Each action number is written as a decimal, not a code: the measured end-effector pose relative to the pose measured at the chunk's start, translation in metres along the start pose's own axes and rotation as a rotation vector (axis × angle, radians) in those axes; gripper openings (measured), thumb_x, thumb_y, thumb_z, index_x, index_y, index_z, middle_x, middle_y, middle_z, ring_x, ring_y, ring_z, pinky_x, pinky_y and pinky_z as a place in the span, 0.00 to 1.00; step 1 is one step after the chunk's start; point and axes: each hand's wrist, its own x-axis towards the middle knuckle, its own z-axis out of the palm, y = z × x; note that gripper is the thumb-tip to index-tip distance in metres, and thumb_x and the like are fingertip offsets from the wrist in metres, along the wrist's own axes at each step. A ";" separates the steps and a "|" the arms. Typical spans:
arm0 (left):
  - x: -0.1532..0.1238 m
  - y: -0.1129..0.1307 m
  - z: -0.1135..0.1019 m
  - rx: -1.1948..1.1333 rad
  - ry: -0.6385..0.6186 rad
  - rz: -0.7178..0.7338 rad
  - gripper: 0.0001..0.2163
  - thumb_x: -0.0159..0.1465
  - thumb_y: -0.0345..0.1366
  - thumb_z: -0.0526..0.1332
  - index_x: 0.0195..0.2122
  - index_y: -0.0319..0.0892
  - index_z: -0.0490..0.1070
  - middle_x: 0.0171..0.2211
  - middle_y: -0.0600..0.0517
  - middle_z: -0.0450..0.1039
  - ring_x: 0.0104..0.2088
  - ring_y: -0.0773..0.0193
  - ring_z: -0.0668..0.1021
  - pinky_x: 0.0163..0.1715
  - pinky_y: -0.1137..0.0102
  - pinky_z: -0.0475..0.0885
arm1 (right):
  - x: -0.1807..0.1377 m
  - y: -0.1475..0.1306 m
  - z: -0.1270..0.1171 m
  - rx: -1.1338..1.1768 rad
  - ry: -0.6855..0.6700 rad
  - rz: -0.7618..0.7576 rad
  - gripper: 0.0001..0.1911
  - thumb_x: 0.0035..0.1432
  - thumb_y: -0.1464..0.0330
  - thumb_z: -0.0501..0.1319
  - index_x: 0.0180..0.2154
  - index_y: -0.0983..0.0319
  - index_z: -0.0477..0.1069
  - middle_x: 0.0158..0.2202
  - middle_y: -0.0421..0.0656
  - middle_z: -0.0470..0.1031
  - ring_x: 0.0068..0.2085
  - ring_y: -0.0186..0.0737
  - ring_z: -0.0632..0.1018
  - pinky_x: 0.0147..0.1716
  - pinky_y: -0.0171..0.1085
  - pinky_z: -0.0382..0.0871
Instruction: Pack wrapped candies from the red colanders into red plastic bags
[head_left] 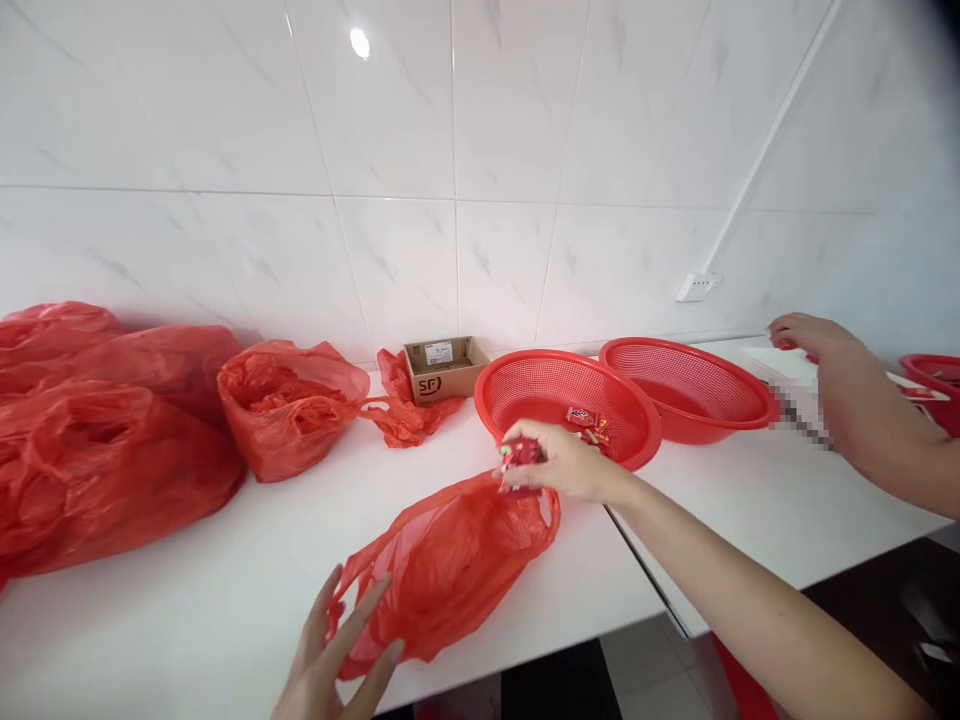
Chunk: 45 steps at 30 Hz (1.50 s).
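Note:
My right hand point(566, 460) is closed around a small red wrapped packet point(519, 463), held above the far end of a red plastic bag point(457, 575). The bag lies spread on the white table with its mouth gaping. My left hand point(330, 655) is at the bag's near left end, fingers spread beside the handle loop; I cannot tell whether they touch the plastic. Just behind my right hand stands a red mesh basket point(493, 395) with a few small wrapped packets point(589, 422) in it.
Another red mesh basket point(694, 395) stands right of the first. An open cardboard box point(444, 383) is by the wall. Filled red bags point(112, 470) and a smaller bunched red bag point(281, 430) lie left. A co-worker's arm point(877, 420) reaches over the table at right.

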 end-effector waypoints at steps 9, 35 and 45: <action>0.015 0.015 0.002 -0.016 -0.175 -0.039 0.25 0.65 0.45 0.54 0.63 0.50 0.58 0.59 0.44 0.66 0.28 0.66 0.78 0.34 0.64 0.77 | -0.007 0.002 0.027 -0.474 0.118 -0.106 0.15 0.61 0.64 0.59 0.51 0.56 0.69 0.49 0.44 0.76 0.49 0.41 0.77 0.50 0.41 0.68; 0.010 -0.005 0.014 -0.439 -0.174 -0.207 0.27 0.59 0.49 0.62 0.60 0.50 0.66 0.64 0.50 0.62 0.66 0.47 0.59 0.65 0.51 0.52 | 0.026 0.062 -0.110 -0.484 -0.042 0.449 0.09 0.62 0.62 0.56 0.42 0.58 0.63 0.42 0.46 0.75 0.37 0.39 0.79 0.35 0.37 0.73; 0.007 0.007 0.017 -0.494 -0.128 -0.241 0.27 0.60 0.50 0.61 0.61 0.52 0.64 0.64 0.53 0.62 0.67 0.51 0.57 0.66 0.54 0.47 | 0.009 0.006 -0.068 0.295 -0.091 0.136 0.10 0.66 0.60 0.55 0.43 0.60 0.63 0.42 0.50 0.79 0.35 0.39 0.82 0.31 0.35 0.77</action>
